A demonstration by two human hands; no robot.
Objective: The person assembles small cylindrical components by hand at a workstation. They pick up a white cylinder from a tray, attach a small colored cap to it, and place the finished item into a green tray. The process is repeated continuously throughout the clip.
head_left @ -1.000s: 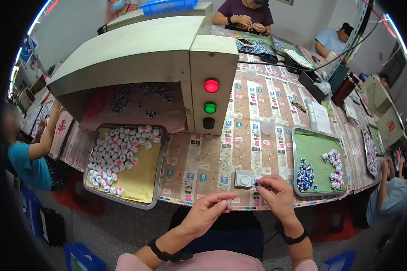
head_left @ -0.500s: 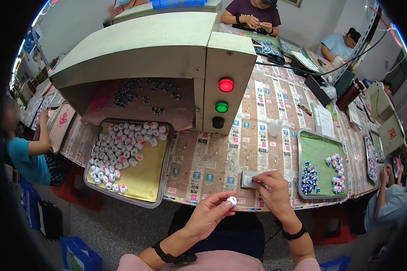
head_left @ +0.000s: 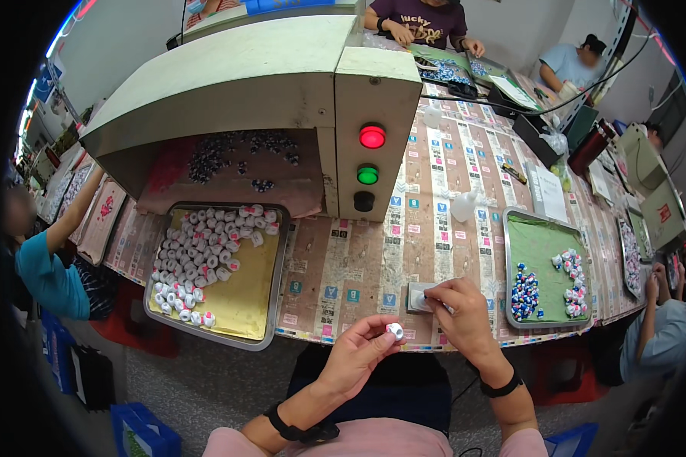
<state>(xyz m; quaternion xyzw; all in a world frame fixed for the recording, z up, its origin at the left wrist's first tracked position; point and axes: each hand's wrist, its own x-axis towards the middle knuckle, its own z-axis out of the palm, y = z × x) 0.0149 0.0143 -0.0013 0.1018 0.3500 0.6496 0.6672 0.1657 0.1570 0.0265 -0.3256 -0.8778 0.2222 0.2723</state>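
Looking down from head height, the view shows a person seated at a long tabletop (head_left: 358,274) covered in patterned paper. Their left hand (head_left: 362,354) is raised just off the near edge, with thumb and fingers pinched around a small white bead (head_left: 395,330). The right hand (head_left: 465,312) rests on the tabletop a little farther in, its fingers curled down over a small grey block (head_left: 421,297) and touching it; whether it grips the block cannot be told. Both wrists wear dark bands.

To the left of the hands sits a metal tray with a yellow lining (head_left: 244,305), and many small white beads are piled across its upper left part. To the right sits a second metal tray with a green lining (head_left: 541,251), holding one cluster of blue beads and one looser cluster of white ones.

Behind the trays stands a large pale green machine (head_left: 236,84) with an open front. A panel on its right side carries a red light (head_left: 372,136), a green light (head_left: 367,174) and a black button (head_left: 364,201) in a column.

Other people sit around the tabletop: one in a teal top at the far left, reaching toward it, and others at the far end and right side.
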